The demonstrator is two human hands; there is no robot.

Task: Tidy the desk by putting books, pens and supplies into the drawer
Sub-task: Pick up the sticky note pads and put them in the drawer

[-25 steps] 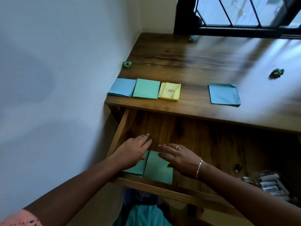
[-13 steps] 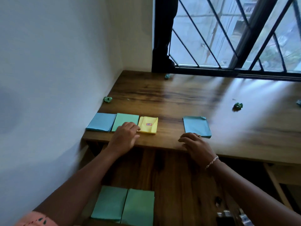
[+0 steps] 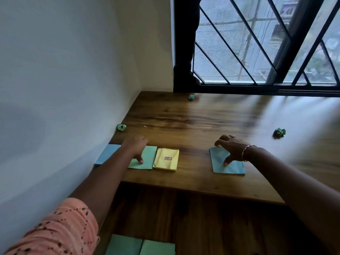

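Observation:
On the wooden desk (image 3: pixel 211 116) near its front edge lie a blue paper pad (image 3: pixel 105 155), a green pad (image 3: pixel 147 160) and a yellow pad (image 3: pixel 166 160) in a row at the left, and another blue pad (image 3: pixel 233 168) further right. My left hand (image 3: pixel 135 147) grips the green pad, thumb on top and fingers curled over its far edge. My right hand (image 3: pixel 231 147) grips the right blue pad the same way. Both pads lie flat. Below, the open drawer (image 3: pixel 211 227) holds two green pads (image 3: pixel 124 244) side by side.
Crumpled green paper balls sit by the wall (image 3: pixel 121 127), under the window (image 3: pixel 191 97) and at the right (image 3: pixel 279 132). A white wall bounds the desk on the left, and a barred window (image 3: pixel 257 52) stands at the back.
Both hands left the green pads in the drawer and rose to the desk top. The left moved onto the green pad, the right forward onto the right blue pad.

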